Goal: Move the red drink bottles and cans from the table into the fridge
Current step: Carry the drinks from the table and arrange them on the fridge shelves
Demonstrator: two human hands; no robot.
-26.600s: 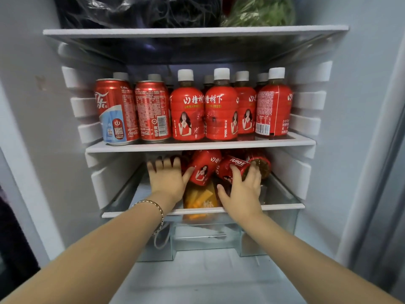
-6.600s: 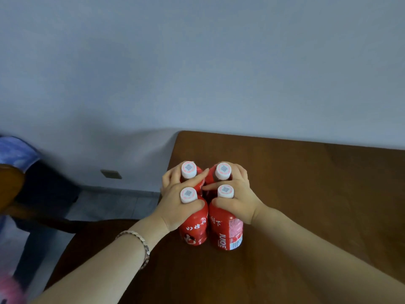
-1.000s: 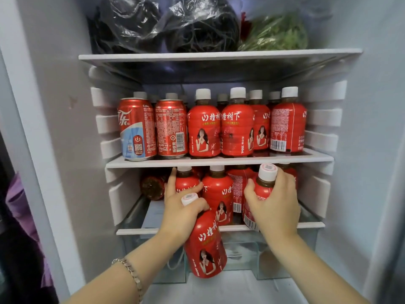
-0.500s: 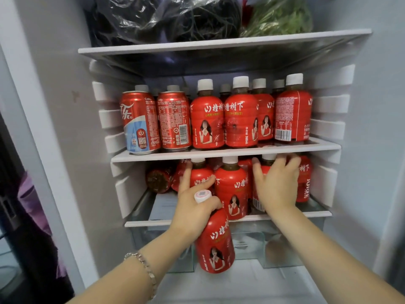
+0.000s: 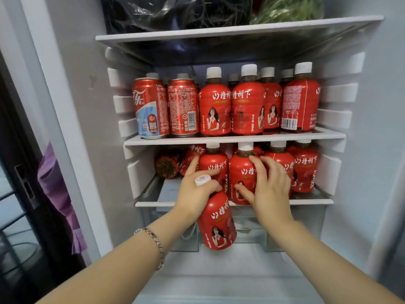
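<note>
The open fridge fills the view. A dark plastic bag and leafy greens sit on its top shelf. The middle shelf carries a tight row of upright red bottles with white caps, more behind them, and two red cans at the left end. On the lower shelf four more red bottles stand upright in front, with a few bottles lying on their sides at the back left. The right hand is spread wide with its fingers only slightly bent. It lies against the front of the two middle standing bottles, its thumb low on one label, and it grips nothing. The left hand is curled round the neck of one more red bottle, which hangs tilted in front of and below the lower shelf's edge, not yet on it. That hand's index finger stretches forward to the shoulder of the leftmost standing bottle. The held bottle's white cap pokes up above the knuckles. A thin bracelet circles the left wrist.
</note>
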